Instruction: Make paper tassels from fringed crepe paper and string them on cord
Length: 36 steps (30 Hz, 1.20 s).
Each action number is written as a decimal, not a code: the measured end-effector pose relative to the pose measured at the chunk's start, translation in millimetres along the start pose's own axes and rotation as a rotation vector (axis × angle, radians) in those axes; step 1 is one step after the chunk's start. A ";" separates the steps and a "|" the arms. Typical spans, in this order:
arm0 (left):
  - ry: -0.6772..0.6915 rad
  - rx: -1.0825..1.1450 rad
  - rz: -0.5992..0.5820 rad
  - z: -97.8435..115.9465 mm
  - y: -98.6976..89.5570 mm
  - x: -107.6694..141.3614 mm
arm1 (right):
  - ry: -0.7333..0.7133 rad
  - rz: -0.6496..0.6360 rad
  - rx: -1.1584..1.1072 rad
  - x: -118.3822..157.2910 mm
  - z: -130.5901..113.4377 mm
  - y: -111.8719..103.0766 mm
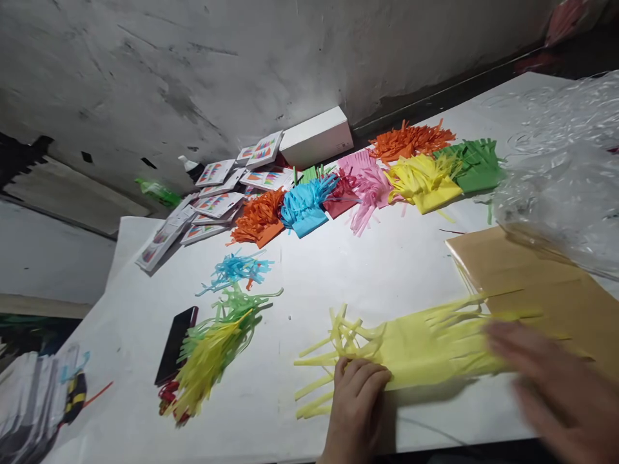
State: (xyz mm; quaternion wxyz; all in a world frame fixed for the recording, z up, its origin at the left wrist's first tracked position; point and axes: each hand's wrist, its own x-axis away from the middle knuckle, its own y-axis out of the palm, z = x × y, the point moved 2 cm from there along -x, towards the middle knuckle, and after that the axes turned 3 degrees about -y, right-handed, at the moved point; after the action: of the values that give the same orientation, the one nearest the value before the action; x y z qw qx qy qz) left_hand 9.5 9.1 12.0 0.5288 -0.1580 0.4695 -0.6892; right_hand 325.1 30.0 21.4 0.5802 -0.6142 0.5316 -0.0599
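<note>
At the near edge of the white table (251,428), left hand (356,401) is down on the yellow fringed paper (418,348): fingers bent and bunched together, tips on the paper close to its left-end fringe. Thumb hidden, so can't tell if it's pinching or just pressing.

Right hand (563,380) at the other end, motion-blurred. Fingers look fairly straight, reaching over the right-end fringe. Can't tell if it has hold of any strips.

Paper itself: pale yellow, thin, laid crosswise with a slight tilt, right end higher in view. Plain uncut band in the middle, strips cut at both ends. Left strips splayed and curling, a few looped over each other; right strips longer and straighter, some lying across the brown sheet (541,277). Shadow under its near edge, so that side sits partly off the table.

Further out, right: heap of clear plastic (570,187), overlapping the brown sheet's far part. Left: yellow-and-green tassel bundle (207,361) against a dark phone-like slab (175,348), loose blue strips (236,269) just beyond.

Far side: row of folded fringed bundles, incl. blue (309,206), pink and bright yellow (425,187), green at right end. Behind them a white box (316,137); left of that, printed packs (217,205) in a loose pile. Grey scuffed wall (193,84) at back.
</note>
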 end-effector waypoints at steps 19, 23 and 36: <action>-0.426 -0.432 -0.017 -2.3 16.2 -47.7 | 0.103 -0.141 0.070 -61.9 -35.2 90.2; -0.504 -0.489 -0.130 -4.7 14.2 -56.0 | 0.144 -0.146 0.168 -60.8 -33.7 89.8; -0.558 -0.539 -0.239 -4.2 8.9 -69.8 | -0.148 -0.057 -0.053 -59.7 -50.5 79.2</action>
State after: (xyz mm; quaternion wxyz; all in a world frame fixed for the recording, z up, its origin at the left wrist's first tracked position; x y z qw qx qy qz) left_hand 38.9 72.4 22.0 0.4919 -0.5255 0.4500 -0.5286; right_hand 218.5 59.3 8.4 0.5994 -0.6471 0.4709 -0.0167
